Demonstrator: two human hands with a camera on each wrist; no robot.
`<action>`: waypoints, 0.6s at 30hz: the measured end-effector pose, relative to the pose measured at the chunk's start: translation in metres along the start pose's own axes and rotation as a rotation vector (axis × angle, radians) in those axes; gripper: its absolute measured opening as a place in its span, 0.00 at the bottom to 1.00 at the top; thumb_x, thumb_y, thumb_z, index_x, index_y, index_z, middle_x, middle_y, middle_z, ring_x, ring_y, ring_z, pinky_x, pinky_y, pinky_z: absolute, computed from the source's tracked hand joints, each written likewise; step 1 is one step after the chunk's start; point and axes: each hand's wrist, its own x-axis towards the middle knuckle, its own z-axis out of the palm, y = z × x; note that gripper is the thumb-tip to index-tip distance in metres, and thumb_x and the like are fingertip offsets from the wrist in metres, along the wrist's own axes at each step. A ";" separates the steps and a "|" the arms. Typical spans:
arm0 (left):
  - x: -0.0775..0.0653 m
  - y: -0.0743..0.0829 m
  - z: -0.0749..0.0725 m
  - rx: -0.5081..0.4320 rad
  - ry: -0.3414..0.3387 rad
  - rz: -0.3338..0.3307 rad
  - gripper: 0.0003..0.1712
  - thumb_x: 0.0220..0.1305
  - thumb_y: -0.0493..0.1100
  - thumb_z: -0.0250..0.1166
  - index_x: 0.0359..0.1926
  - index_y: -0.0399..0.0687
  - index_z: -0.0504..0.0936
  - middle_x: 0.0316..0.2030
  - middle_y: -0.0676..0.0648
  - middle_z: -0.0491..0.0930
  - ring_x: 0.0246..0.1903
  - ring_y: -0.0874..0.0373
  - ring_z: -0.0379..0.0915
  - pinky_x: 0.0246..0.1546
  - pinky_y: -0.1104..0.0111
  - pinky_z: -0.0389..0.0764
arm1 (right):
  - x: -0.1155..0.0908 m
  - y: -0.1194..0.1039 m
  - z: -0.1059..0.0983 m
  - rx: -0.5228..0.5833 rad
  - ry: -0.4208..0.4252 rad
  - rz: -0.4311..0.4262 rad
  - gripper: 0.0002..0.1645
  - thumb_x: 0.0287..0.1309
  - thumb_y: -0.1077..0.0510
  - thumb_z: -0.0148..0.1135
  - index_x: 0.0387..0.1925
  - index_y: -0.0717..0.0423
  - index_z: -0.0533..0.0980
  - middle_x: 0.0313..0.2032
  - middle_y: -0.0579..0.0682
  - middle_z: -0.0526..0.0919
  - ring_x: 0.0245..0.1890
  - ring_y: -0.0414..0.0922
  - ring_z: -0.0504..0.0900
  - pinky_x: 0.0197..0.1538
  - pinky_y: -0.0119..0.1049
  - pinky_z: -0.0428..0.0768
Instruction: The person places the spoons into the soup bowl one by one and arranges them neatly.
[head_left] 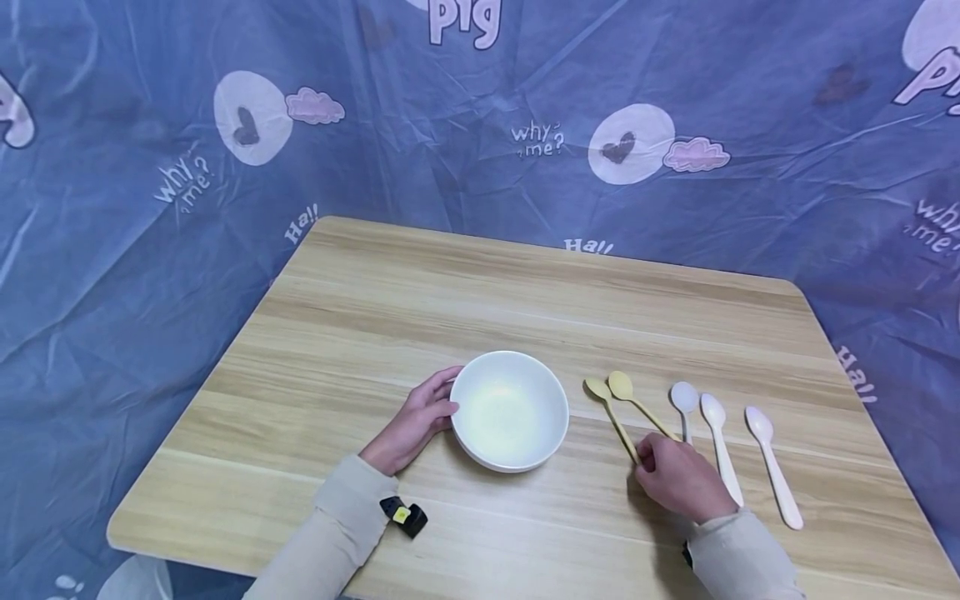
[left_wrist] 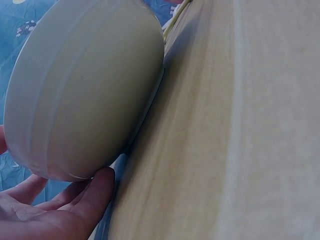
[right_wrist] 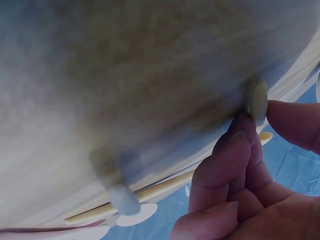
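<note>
A white bowl (head_left: 510, 410) stands upright on the wooden table. My left hand (head_left: 420, 421) holds its left side, thumb at the rim; in the left wrist view, fingertips (left_wrist: 104, 180) touch the outer wall near the base. To the right of the bowl, my right hand (head_left: 684, 479) pinches the handle end of a yellow spoon (head_left: 619, 427) between thumb and fingers. The spoon's head points away from me, close over the tabletop. A second yellow spoon (head_left: 621, 385) lies just right of it, its handle end partly hidden behind the right hand.
Further right lie a white spoon (head_left: 683, 397) with its handle partly hidden by my hand, another white spoon (head_left: 714, 410), and a third white spoon (head_left: 774, 467) at the far right. A blue printed cloth (head_left: 465, 125) hangs behind the wooden table (head_left: 360, 308).
</note>
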 end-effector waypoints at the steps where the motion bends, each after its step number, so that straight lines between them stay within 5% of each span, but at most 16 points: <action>1: 0.000 0.000 0.000 0.000 -0.001 0.000 0.37 0.61 0.33 0.52 0.71 0.38 0.52 0.66 0.31 0.59 0.55 0.53 0.67 0.48 0.67 0.74 | 0.000 0.000 0.000 0.001 0.000 0.000 0.05 0.44 0.63 0.59 0.28 0.54 0.74 0.22 0.44 0.73 0.21 0.41 0.67 0.25 0.35 0.65; 18: 0.000 0.000 0.000 0.008 -0.006 -0.003 0.36 0.61 0.34 0.52 0.70 0.39 0.53 0.65 0.32 0.60 0.54 0.54 0.68 0.47 0.67 0.74 | -0.001 0.001 0.001 0.037 0.034 -0.009 0.07 0.45 0.64 0.59 0.31 0.57 0.76 0.23 0.44 0.74 0.22 0.41 0.67 0.25 0.35 0.66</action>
